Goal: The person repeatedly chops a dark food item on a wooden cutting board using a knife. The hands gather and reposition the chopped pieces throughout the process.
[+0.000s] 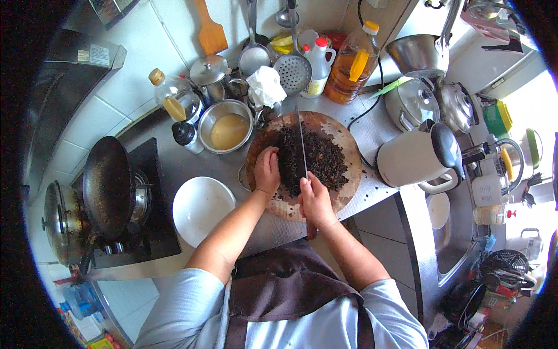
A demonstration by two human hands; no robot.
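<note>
A round wooden cutting board (348,144) lies on the counter in front of me, covered with a heap of dark chopped food (324,159). My right hand (314,198) grips the handle of a kitchen knife (301,144), whose blade stands edge down across the heap and points away from me. At the heap's left side, my left hand (267,171) rests with its fingers close together against the dark pieces; whether it holds any cannot be told. Left of my forearm stands a white bowl (202,209), and beyond it a metal bowl (226,128) of cloudy yellowish liquid.
A wok (109,187) stands on the stove at left. Bottles, a lidded metal pot (209,72) and an oil jug (353,65) line the wall. Right of the board are an electric kettle (414,155) and its black cord, with a sink (455,244) farther right.
</note>
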